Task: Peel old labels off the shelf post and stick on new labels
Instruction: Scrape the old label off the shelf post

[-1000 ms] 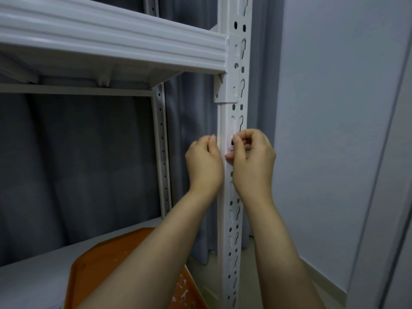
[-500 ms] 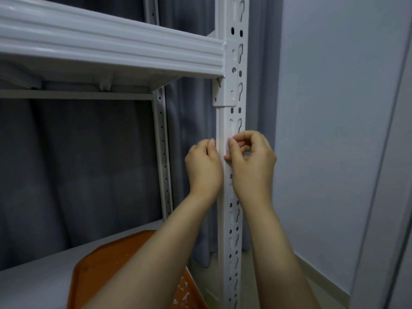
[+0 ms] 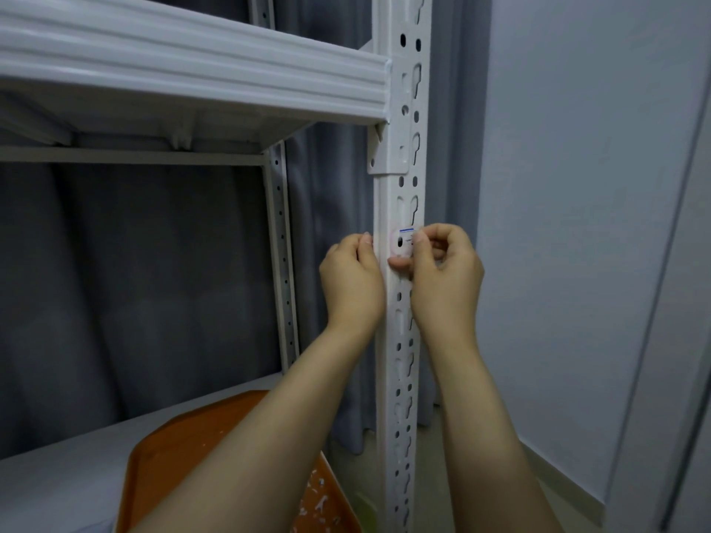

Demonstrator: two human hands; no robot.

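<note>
Right hand [image 3: 442, 271] pinches label [image 3: 404, 242] on post [image 3: 400, 340], print blurred; left hand [image 3: 352, 278] grips post edge.

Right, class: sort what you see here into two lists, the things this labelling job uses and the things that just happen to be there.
Part of the job:
- shelf post
- label on the post
- left hand at the post's edge
- right hand pinching the label
- orange tray with white scraps, probably peelings

Just there:
- upper shelf
- grey curtain
- wall
</note>
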